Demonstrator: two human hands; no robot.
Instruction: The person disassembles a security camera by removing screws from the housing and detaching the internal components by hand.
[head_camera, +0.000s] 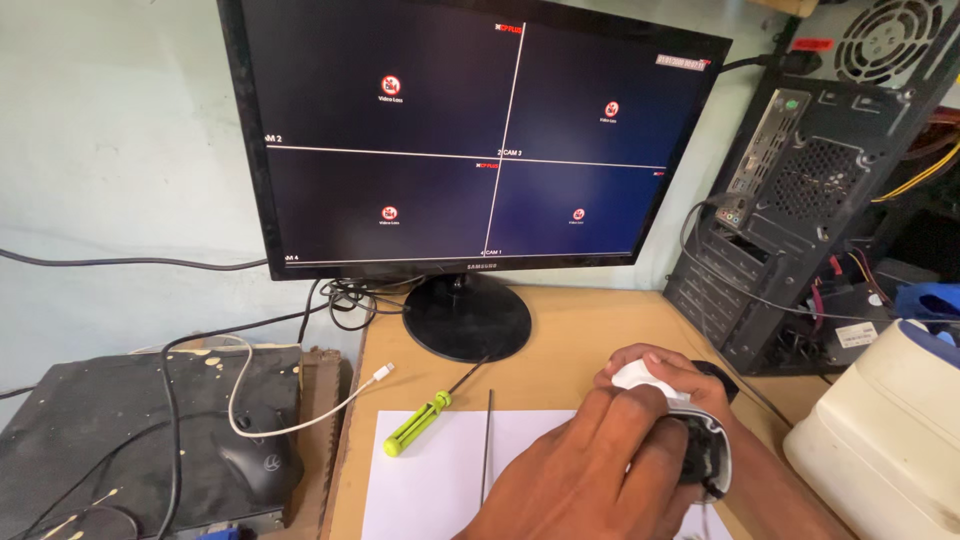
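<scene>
- A small white camera housing (700, 435) with a dark front part is held above the front right part of the wooden desk (570, 350), just over a white sheet of paper (430, 480).
- The left hand (590, 460) covers the housing from the near side, its fingers curled tight on it.
- The right hand (665, 365) grips the housing from behind, fingers bent around the white top.
- A green-handled screwdriver (420, 422) and a thin metal rod (487, 445) lie at the back edge of the paper.
- A monitor (470, 130) stands at the back edge, an open computer case (800, 200) at the right, a black mouse (258, 465) at the left.
</scene>
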